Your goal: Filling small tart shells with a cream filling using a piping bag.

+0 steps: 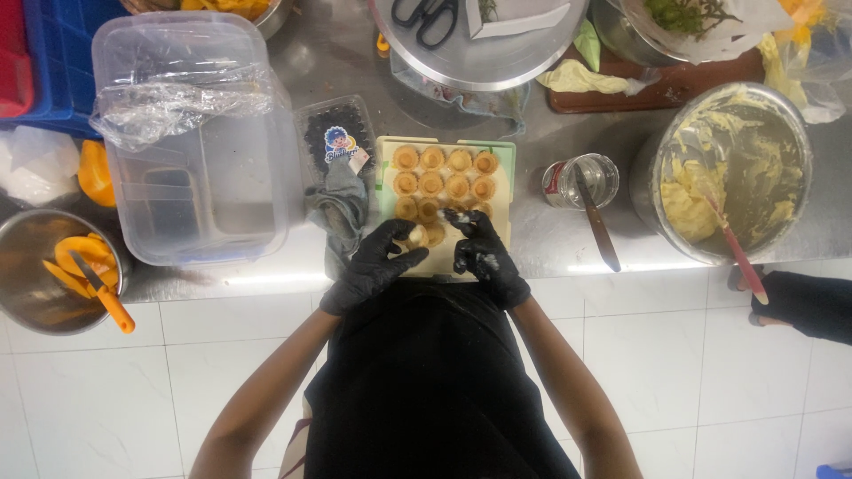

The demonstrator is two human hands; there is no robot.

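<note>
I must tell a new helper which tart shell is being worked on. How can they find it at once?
Find the pale tray of tart shells at the middle of the steel counter. At its near edge, the left hand in a black glove holds one shell. Only this shell is lifted out of the rows.

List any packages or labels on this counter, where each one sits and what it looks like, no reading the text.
Berry punnet: clear plastic box of dark berries left of the tart tray, with a blue, yellow and white cartoon label.
Small jar: right of the tray, clear, with a red and white label on its side and a knife standing in it.
Large clear tub: far left, rectangular, loose plastic film over it, no label visible.
No signs or screens.
</note>
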